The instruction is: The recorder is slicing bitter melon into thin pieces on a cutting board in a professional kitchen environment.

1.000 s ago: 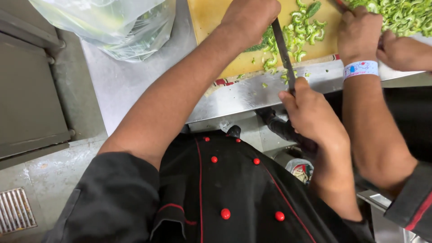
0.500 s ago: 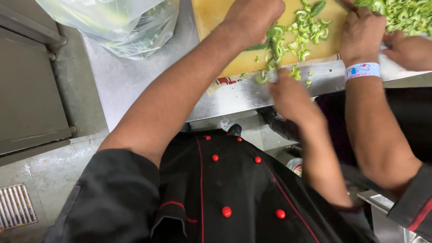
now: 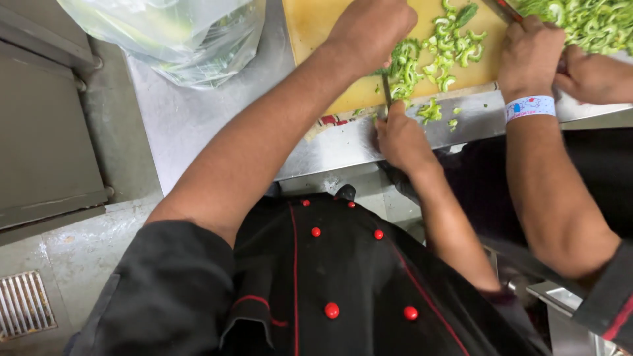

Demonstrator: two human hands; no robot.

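Left hand [image 3: 369, 29]: fist pressed on green vegetable slices [image 3: 448, 43], far end of yellow cutting board [image 3: 330, 39]. Right hand [image 3: 399, 135]: closed around knife [image 3: 386, 92], near board edge, blade down into slices. Steel counter [image 3: 198, 125] beneath. Plastic bag [image 3: 178, 33] far left. Co-worker's hands [image 3: 560, 59] right, wristband [image 3: 529, 107] on one.

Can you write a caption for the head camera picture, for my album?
Right hand holds a knife over sliced green vegetables on a yellow cutting board.
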